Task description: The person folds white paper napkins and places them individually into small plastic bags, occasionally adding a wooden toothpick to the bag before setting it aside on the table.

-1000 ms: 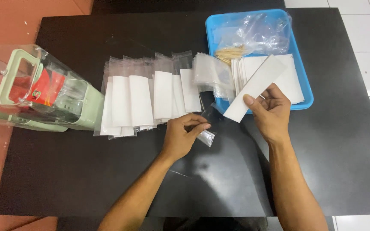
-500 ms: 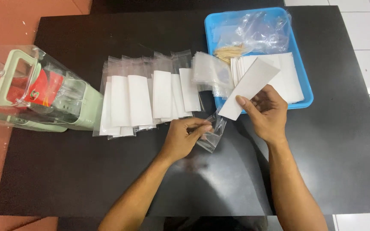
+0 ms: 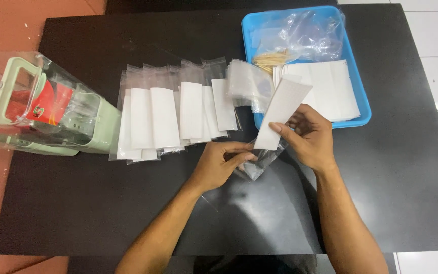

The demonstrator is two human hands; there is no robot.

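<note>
Lowered since earlier, one white paper strip (image 3: 281, 112), pinched by the right hand (image 3: 310, 137), meets the clear sleeve (image 3: 259, 161) gripped by the left hand (image 3: 223, 163).

A black surface (image 3: 102, 213) carries a blue tray (image 3: 362, 109) at its far right, a row of clear packets with white slips (image 3: 173, 114) across the middle, and a pale green machine (image 3: 84, 129) at the left edge.
</note>
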